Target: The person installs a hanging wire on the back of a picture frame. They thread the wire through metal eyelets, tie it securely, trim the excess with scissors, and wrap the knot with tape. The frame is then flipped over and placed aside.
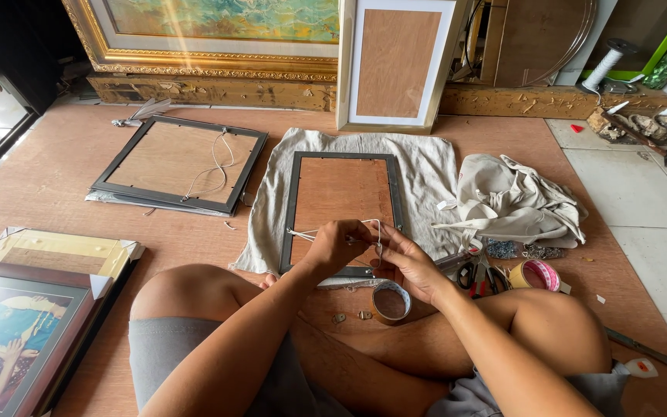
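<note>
I see both hands meet over the lower edge of the dark picture frame (340,212), which lies back-up on a grey cloth (426,174) on the wooden floor (48,170), dead centre of view. Left hand (339,245) is clenched, pinching a white cord (300,233); the cord runs out toward 9 o'clock across the frame's brown backing. Right hand (404,261) is also pinching the cord, fingers curled, with a small loop standing up between the two hands. The hands are touching or nearly so; I cannot tell which.

Around the frame:
- 6 o'clock, just below the hands: brown tape roll (391,301) standing on the floor, between the knees. Small metal hangers (350,316) beside it.
- 3 o'clock of the hands: pliers with red grips (475,276), then a second tape roll (535,275) with a pink edge.
- 2 o'clock: crumpled beige bag (515,202).
- 10 o'clock: second dark frame (180,164), back-up, cord already strung loose across it.
- 12 o'clock: white frame (396,63) leaning upright, gilt-framed painting (218,31) beside it at 11.
- 8 o'clock: stacked frames (32,309) with corner protectors, top one showing a picture.
- 4 o'clock, far edge: utility knife (644,350) on the floor.
</note>
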